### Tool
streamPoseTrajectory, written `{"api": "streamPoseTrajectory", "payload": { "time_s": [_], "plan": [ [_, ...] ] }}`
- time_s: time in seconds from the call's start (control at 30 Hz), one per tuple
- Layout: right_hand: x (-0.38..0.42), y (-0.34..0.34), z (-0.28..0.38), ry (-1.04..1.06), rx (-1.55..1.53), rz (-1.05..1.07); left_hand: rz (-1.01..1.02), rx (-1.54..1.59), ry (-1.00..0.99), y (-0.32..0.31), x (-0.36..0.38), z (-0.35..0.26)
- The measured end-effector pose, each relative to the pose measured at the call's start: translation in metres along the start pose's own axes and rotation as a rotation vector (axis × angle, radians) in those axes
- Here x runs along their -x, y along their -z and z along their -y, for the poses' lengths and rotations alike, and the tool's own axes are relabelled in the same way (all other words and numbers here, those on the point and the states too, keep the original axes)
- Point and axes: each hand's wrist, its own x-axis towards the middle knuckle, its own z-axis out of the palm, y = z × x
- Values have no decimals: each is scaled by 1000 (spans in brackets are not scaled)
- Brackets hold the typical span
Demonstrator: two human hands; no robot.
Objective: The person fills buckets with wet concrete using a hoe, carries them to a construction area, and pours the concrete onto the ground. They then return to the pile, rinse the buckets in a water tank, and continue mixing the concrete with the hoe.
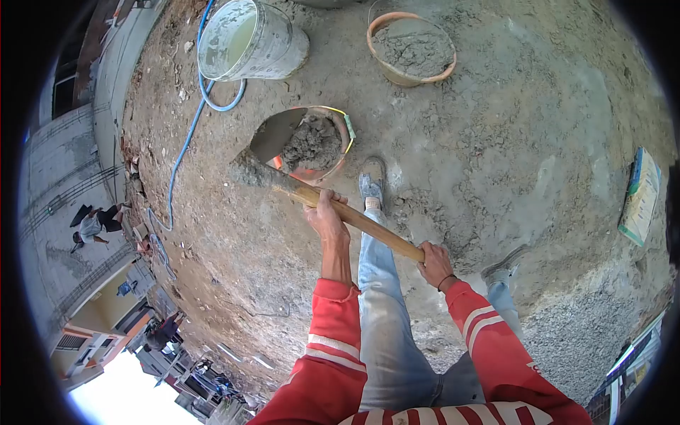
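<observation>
A hoe with a wooden handle (375, 228) runs slantwise across the view. My left hand (328, 214) is wrapped round it near the head, and my right hand (435, 264) grips its lower end. The mortar-caked hoe blade (278, 134) overlaps the left side of a bucket (338, 165) with a yellow-green rim. Inside that bucket sits a heap of wet grey mortar (312, 144).
Another bucket (394, 73) of mortar stands ahead, left of it a white pail (283, 53) of liquid. A blue hose (185, 152) trails along the left. Gravel (595, 329) and a cement bag (641, 195) lie at right. A person (95, 225) is far left.
</observation>
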Motion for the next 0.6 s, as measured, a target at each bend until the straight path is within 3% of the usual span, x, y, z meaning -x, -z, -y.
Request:
{"api": "streamPoseTrajectory", "payload": {
  "time_s": [0.1, 0.13, 0.2, 0.27, 0.33, 0.37, 0.43, 0.47, 0.53, 0.57, 0.6],
  "plan": [
    [13, 54, 6, 31, -110, -36, 60, 39, -96, 4, 38, -20],
    [24, 79, 9, -45, -146, -53, 183, -60, -143, 4, 54, -28],
    [52, 128, 1, -12, -4, -123, 308, -120, -174, 17, 72, -34],
    [82, 179, 0, -84, 74, -142, 665, -216, 258, 46, 64, -35],
    [113, 214, -3, -262, 249, -77, 568, -462, 218, 77, 40, -15],
    [122, 225, 1, -267, 286, -83, 581, -427, 228, 94, 23, -4],
    [125, 239, 18, -546, 615, 49, 427, -712, 141, 118, -17, 12],
    [111, 238, 23, -548, 636, 51, 430, -694, 153, 123, -38, 16],
    [88, 225, 19, -778, 842, 139, 426, -753, 225, 142, -65, 12],
    [77, 221, 9, -765, 846, 153, 408, -753, 233, 148, -81, 12],
    [75, 214, -2, -862, 891, 177, 446, -800, 154, 152, -94, 12]
  ]
}}
